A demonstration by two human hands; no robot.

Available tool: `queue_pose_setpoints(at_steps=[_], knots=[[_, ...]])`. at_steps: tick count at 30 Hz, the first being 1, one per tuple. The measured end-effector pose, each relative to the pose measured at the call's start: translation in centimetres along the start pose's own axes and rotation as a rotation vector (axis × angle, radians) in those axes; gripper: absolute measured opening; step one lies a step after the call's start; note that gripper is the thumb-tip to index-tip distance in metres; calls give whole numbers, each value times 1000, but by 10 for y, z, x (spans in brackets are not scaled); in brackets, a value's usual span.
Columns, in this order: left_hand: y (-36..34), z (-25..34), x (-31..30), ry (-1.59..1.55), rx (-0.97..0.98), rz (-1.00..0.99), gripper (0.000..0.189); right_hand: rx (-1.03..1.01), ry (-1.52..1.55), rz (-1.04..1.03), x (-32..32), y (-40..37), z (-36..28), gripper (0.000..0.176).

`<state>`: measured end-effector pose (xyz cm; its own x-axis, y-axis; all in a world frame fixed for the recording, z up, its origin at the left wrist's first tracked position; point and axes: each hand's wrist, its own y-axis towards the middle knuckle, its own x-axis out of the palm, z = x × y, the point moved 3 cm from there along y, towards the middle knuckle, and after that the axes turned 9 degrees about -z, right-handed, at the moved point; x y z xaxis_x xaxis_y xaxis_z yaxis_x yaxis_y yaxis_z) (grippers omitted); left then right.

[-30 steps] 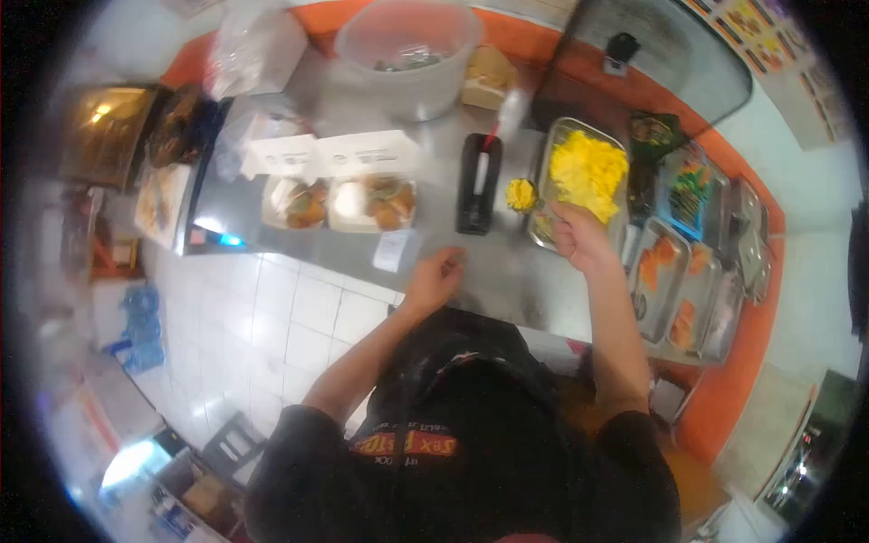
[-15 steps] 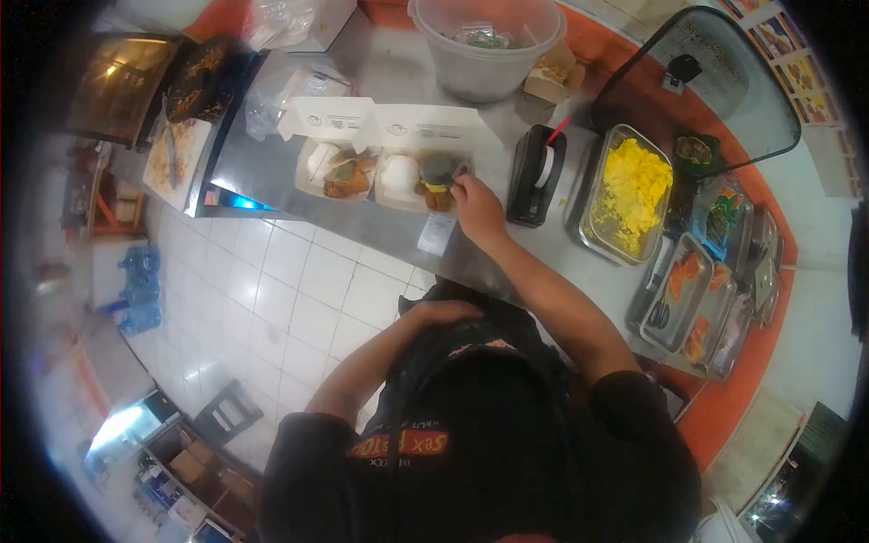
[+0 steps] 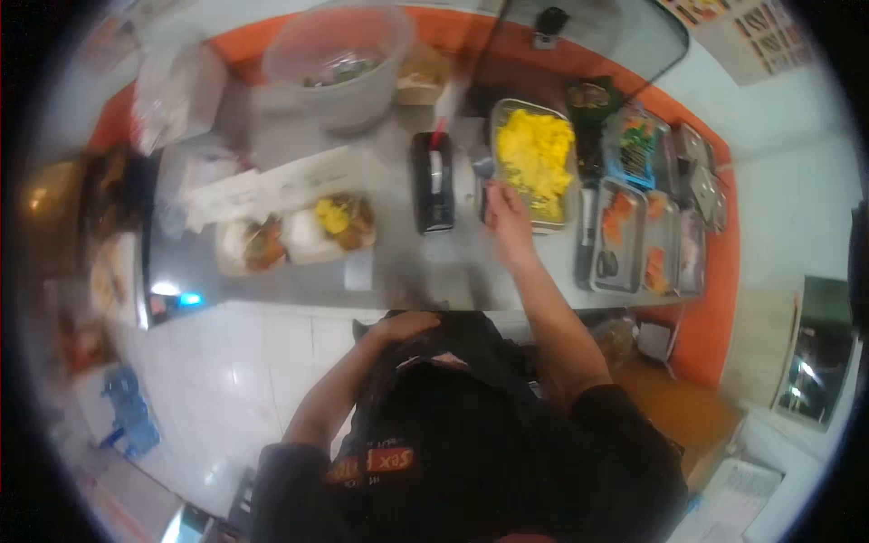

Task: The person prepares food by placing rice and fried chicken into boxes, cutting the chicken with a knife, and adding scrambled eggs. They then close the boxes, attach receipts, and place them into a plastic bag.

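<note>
My right hand [image 3: 509,222] is closed round the handle of a metal serving spoon [image 3: 482,163], beside the left rim of a metal tray [image 3: 566,220] of yellow scrambled egg [image 3: 536,156]. The spoon's bowl points away from me; its contents are too blurred to tell. My left hand [image 3: 409,326] lies flat against my waist at the counter's front edge, holding nothing that I can see. To the left stand two open paper food boxes, the left box [image 3: 237,270] with something white and brown food, the right box [image 3: 303,252] also with yellow egg on top.
A black container [image 3: 433,185] stands between the boxes and the egg tray. A large clear tub [image 3: 339,100] is behind it. At right are metal trays [image 3: 618,271] with orange food and a blue-edged container [image 3: 631,149]. A white slip [image 3: 358,271] lies near the right box.
My right hand has moved with the spoon from above the right food box to the egg tray. Yellow egg shows uncovered in that box. The camera view has turned rightward.
</note>
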<state>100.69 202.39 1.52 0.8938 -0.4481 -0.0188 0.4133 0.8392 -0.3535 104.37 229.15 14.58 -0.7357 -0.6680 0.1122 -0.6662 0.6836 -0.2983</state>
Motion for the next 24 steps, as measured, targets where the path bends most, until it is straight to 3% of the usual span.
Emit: queue_pose_setpoints(at_steps=[1, 2, 3, 4, 6, 9, 11, 12, 14, 19, 21, 24], knots=[[-1, 17, -5, 49, 184, 71, 40, -117, -261, 196, -36, 4, 2, 23], [-2, 46, -12, 53, 193, 55, 40, -217, -458, 307, -72, 6, 7, 25], [-2, 80, -23, 26, 37, 25, 39, -315, -654, 412, -103, 6, 5, 27], [8, 103, -32, 0, -123, 1, 41, -318, -655, 418, -126, 7, -4, 27], [31, 124, -46, -96, -108, 45, 43, -86, -1008, 448, -147, 9, -16, 26], [76, 151, -67, -345, -116, 303, 48, -95, -1170, 372, -135, 20, -14, 21], [101, 176, -85, -292, -103, 564, 47, -28, -1283, 352, -126, 24, -4, 20], [117, 182, -91, -291, -104, 566, 47, 44, -1399, 331, -124, 26, 0, 20], [138, 182, -103, -401, -146, 759, 43, 70, -1434, 276, -125, 31, 4, 19], [187, 124, -111, -276, -56, 885, 31, 105, -1423, 43, -144, 50, -4, 20], [181, 136, -111, -240, -3, 928, 27, 0, -1372, -94, -148, 49, -16, 20], [178, 144, -106, -385, 5, 927, 28, -32, -1291, -114, -160, 51, -8, 23]])
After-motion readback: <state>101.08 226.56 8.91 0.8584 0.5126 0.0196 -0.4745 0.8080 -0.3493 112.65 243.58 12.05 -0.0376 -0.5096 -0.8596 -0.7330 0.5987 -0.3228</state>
